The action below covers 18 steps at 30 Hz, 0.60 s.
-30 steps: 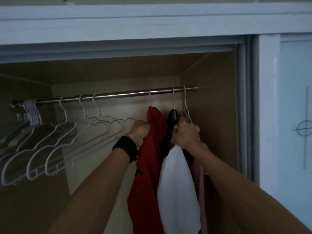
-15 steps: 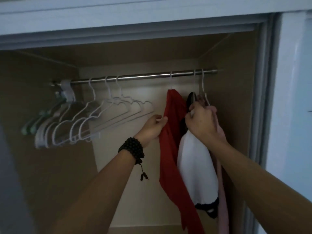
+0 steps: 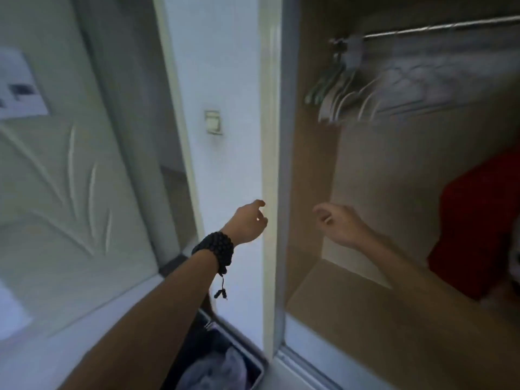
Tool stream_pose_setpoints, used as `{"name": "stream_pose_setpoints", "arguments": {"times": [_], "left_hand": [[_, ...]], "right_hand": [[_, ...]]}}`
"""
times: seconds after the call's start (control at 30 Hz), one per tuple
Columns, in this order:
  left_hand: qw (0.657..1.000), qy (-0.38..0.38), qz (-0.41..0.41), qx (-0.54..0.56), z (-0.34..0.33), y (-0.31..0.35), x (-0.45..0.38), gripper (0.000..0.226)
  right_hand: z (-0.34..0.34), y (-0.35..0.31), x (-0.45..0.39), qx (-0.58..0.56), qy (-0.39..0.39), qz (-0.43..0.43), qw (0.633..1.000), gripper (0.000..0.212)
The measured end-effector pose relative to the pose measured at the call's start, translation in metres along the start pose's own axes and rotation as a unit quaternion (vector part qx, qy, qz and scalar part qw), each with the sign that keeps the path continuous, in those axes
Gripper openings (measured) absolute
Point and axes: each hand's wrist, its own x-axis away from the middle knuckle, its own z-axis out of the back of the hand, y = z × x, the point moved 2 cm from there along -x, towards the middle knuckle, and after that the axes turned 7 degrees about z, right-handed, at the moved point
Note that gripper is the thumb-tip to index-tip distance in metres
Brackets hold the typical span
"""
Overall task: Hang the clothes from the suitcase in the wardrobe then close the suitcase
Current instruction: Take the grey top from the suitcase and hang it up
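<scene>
Head view: both hands, left point(image 3: 249, 224) and right point(image 3: 339, 224), having let go of the hung red fabric garment point(image 3: 478, 226), are hovering relaxed and empty, suggesting a return to the dark open suitcase point(image 3: 222, 364) below for more clothes.

Red garment point(image 3: 478, 220), black beaded bracelet point(image 3: 215, 247)

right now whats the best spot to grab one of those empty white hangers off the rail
Take the outermost of the white hangers by the neck just below its hook, coming from the open wardrobe front, from its right. The hooks sit over the rail, so lift up, then out. They hang bunched and blurred, so pinch only one.
</scene>
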Motion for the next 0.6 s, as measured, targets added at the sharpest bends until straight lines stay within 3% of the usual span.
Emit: {"name": "stream_pose_setpoints", "arguments": {"times": [0.3,0.5,0.6], "left_hand": [[0.965,0.017,0.262,-0.013,0.028,-0.294,0.132,0.036],[0.914,-0.046,0.401,0.035,-0.035,-0.436,0.158,0.037],[0.892,-0.062,0.441,0.076,-0.093,-0.515,0.142,0.032]], "right_hand": [[-0.274,-0.095,-0.010,-0.068,-0.277,0.024,0.958,0.023],[-0.430,-0.083,-0.025,-0.072,-0.420,0.011,0.905,0.023],[-0.522,-0.042,-0.034,-0.053,-0.440,0.003,0.896,0.025]]}}
